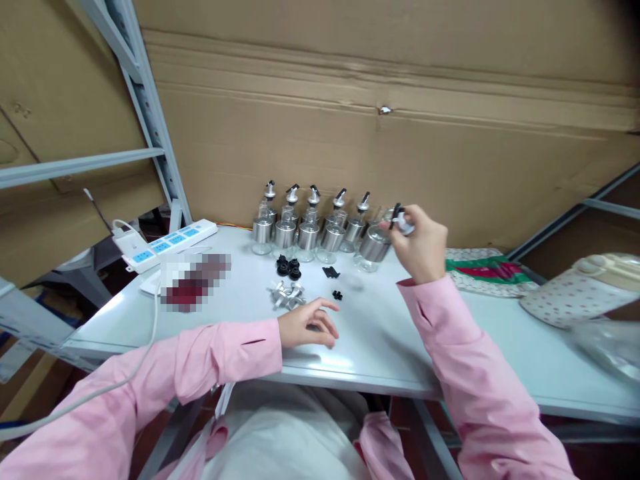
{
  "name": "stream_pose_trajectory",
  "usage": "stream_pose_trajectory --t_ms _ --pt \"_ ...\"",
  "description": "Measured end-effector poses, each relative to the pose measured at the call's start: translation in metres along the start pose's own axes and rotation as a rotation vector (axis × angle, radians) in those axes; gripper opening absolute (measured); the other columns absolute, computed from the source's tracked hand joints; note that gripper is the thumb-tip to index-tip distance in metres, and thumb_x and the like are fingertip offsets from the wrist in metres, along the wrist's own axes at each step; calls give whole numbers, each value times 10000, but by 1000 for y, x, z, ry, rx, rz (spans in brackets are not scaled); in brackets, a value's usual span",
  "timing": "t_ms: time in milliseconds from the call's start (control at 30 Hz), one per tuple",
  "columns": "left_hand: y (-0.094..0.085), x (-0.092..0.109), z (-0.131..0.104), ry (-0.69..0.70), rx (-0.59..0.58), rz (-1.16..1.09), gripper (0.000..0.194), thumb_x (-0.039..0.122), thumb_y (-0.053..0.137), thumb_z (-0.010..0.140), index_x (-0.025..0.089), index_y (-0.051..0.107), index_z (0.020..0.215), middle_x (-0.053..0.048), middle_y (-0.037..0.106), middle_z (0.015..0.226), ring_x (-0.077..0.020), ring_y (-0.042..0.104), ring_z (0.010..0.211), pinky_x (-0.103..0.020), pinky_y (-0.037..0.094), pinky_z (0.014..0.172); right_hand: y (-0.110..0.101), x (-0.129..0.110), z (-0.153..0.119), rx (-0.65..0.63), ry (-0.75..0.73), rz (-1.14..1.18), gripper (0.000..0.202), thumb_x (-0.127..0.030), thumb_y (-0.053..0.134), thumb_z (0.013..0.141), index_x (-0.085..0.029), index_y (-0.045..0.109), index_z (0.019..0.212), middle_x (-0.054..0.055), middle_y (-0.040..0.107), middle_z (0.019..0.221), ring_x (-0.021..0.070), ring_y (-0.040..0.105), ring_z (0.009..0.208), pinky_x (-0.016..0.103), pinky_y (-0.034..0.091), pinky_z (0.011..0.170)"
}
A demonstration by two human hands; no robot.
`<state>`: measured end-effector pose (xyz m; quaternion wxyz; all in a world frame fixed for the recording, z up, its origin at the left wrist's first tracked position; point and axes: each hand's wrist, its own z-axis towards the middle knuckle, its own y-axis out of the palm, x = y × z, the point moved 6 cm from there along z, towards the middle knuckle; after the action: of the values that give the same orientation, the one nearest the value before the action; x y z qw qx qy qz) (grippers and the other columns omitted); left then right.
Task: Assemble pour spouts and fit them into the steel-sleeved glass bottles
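Note:
My right hand (pixel 423 243) is closed around a pour spout (pixel 403 221) with a black lever and a silver body. It is held at the mouth of a glass bottle with a steel band (pixel 375 245); whether the spout is seated cannot be seen. My left hand (pixel 309 325) hovers low above the table's near part, fingers apart and slightly curled, with nothing in them. Beyond it lie silver spout parts (pixel 289 295), black stoppers (pixel 289 267), flat black pieces (pixel 331 272) and tiny black pieces (pixel 338 295).
Several glass bottles (pixel 309 237) stand in rows at the back, those behind topped with spouts. A power strip (pixel 170 245) and a blurred-out item (pixel 195 283) are at left. On the right are a patterned packet (pixel 490 272) and a dotted container (pixel 575 293). Cardboard (pixel 320 133) walls the back.

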<state>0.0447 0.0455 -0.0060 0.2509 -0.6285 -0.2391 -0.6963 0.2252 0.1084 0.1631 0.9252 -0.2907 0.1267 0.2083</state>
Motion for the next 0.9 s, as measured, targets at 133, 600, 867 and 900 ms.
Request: stream_pose_trajectory --t_ms 133,600,867,900 --pt "-1 -3 2 21 10 -15 601 424 718 650 170 400 1093 -42 595 822 -131 618 671 -311 437 721 49 31 1 -132 60 -48 146 -300 570 699 -160 568 742 49 606 668 166 515 597 244 314 569" --pt "0 2 0 4 9 -27 599 461 683 681 168 368 1097 -36 580 816 -136 617 666 -334 432 739 90 50 1 -128 137 77 352 -341 594 722 -178 549 1032 56 615 805 185 542 680 285 388 662" --pt "-3 0 2 -39 81 -117 668 427 718 656 198 352 1166 -34 582 884 -137 639 651 -333 445 752 64 -49 -68 -347 -395 466 312 -412 566 784 -160 560 600 13 498 601 128 443 586 250 371 578" --pt "-4 -1 3 -41 81 -125 635 434 720 649 187 398 1137 -36 589 879 -142 638 642 -333 453 742 63 -62 -79 -386 -484 513 332 -432 581 772 -157 571 587 42 535 681 147 469 670 267 390 634"
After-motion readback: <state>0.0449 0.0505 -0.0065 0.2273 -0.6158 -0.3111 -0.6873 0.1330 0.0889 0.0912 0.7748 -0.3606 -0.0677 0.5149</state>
